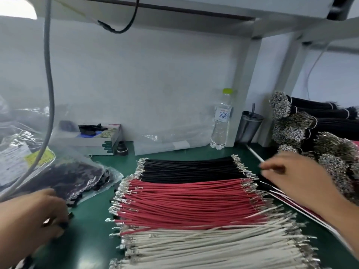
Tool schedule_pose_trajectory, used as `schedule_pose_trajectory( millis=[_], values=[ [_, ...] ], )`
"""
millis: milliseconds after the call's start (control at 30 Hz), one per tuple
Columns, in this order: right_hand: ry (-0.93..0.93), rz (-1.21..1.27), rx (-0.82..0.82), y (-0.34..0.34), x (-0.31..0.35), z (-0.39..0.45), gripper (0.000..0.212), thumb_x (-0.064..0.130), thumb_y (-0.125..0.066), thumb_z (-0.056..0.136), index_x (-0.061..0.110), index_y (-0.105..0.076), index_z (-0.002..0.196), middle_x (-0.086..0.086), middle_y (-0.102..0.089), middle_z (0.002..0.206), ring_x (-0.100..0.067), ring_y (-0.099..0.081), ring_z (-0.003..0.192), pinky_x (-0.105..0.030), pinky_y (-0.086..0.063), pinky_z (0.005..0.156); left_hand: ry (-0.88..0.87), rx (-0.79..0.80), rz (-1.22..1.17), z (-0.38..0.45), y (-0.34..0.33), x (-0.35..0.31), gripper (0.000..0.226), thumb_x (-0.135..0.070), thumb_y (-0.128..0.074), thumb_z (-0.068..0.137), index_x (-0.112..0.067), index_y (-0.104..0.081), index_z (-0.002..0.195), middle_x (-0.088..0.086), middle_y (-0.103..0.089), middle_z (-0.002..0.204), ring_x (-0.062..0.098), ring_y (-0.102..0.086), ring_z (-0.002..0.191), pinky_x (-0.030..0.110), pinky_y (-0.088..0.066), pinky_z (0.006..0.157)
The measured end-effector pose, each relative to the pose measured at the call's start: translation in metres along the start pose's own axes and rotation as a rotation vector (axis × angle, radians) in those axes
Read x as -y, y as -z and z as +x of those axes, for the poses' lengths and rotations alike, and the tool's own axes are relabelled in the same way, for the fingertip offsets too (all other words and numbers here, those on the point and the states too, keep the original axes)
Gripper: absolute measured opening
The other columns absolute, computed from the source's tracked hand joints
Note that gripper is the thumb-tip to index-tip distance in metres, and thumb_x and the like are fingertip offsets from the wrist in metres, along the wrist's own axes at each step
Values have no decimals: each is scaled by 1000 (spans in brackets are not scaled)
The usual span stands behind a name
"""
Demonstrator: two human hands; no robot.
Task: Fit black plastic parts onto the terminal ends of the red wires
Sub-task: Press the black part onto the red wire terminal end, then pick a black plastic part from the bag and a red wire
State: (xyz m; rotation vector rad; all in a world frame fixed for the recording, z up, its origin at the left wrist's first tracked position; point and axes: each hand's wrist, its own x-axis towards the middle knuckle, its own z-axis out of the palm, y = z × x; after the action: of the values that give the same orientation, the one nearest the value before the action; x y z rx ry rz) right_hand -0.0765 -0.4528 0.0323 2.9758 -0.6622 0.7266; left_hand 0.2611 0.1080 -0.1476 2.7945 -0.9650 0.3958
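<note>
Red wires point(190, 202) with metal terminals at both ends lie in a flat row on the green mat, between black wires point(190, 167) and white wires point(213, 247). A clear bag of black plastic parts point(64, 175) lies at the left, with loose parts spilled at its mouth. My left hand point(33, 216) rests at the bag's mouth, its curled fingertips pinching a small black plastic part point(65, 225). Motion-blurred, my right hand point(295, 175) hovers above the right terminal ends of the black and red wires, fingers stretched leftward and holding nothing that I can see.
Bundles of black wires with terminals point(310, 133) pile up at the right. A water bottle point(221, 121), a grey cup point(250, 125) and an open box point(87, 138) stand at the back. A grey cable point(48, 74) hangs on the left.
</note>
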Motion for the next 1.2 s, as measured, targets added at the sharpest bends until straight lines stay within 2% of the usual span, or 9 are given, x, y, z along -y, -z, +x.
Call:
schedule_pose_trajectory(
  millis=[200, 333, 433, 533, 733, 900, 1000, 1100, 1200],
  values=[
    [246, 357, 161, -44, 140, 48, 18, 31, -68, 93, 35, -76, 108, 18, -69, 104, 0, -60, 92, -27, -48, 85, 47, -267, -266, 7, 88, -133, 19, -64, -52, 87, -56, -56, 104, -34, -60, 100, -4, -63, 67, 26, -56, 47],
    [243, 351, 248, -84, 180, 63, 32, 40, -61, 97, 32, -67, 127, 6, -67, 127, -18, -59, 118, -34, -46, 94, 32, -448, -433, 3, 104, -189, 25, -53, -70, 87, -51, -62, 111, -28, -63, 103, 2, -66, 71, 30, -59, 63],
    [250, 323, 228, -93, 183, 69, 22, 35, -66, 94, 30, -74, 114, 6, -70, 117, -17, -63, 111, -27, -42, 82, -41, -523, -503, 1, 114, -218, 26, -45, -75, 89, -57, -66, 112, -23, -63, 101, 0, -63, 73, 14, -48, 60],
    [303, 298, 158, -86, 178, 70, 17, 32, -64, 96, 30, -76, 108, 10, -72, 111, -13, -65, 104, -24, -40, 78, -99, -576, -516, 0, 111, -232, 26, -30, -84, 83, -47, -75, 101, -25, -63, 103, 0, -61, 75, 7, -43, 62],
    [416, 340, -8, -50, 162, 64, 23, 22, -59, 100, 28, -74, 116, 12, -59, 91, -15, -61, 86, -29, -43, 72, -20, -578, -604, -2, 111, -245, 38, -21, -77, 79, -36, -75, 113, -23, -66, 103, 4, -61, 71, 5, -43, 63],
    [442, 409, -226, -21, 157, 31, 18, 40, -59, 94, 36, -76, 99, 17, -52, 79, -2, -51, 68, -21, -39, 59, 78, -581, -834, -3, 118, -254, 30, -27, -78, 70, -48, -76, 92, -23, -73, 93, 1, -68, 77, 5, -47, 62],
    [460, 472, -202, -17, 158, 2, 22, 49, -56, 93, 37, -75, 93, 21, -53, 81, 2, -55, 73, -14, -38, 62, 62, -508, -930, -4, 119, -257, 30, -18, -80, 73, -42, -81, 92, -14, -74, 92, 6, -68, 75, 12, -50, 57],
    [493, 612, -144, -23, 166, -20, 19, 39, -60, 96, 32, -76, 104, 20, -56, 88, -4, -60, 78, -17, -46, 66, 56, -428, -1003, -8, 122, -263, 34, -26, -79, 69, -46, -79, 96, -11, -76, 86, 11, -68, 69, 16, -53, 58],
    [543, 608, -116, -31, 174, -34, 20, 28, -58, 99, 27, -76, 110, 16, -57, 90, -5, -58, 73, -16, -45, 61, 107, -368, -1142, -9, 121, -268, 30, -23, -85, 62, -44, -81, 83, -3, -78, 76, 9, -67, 60, 18, -56, 58]
  ],
)
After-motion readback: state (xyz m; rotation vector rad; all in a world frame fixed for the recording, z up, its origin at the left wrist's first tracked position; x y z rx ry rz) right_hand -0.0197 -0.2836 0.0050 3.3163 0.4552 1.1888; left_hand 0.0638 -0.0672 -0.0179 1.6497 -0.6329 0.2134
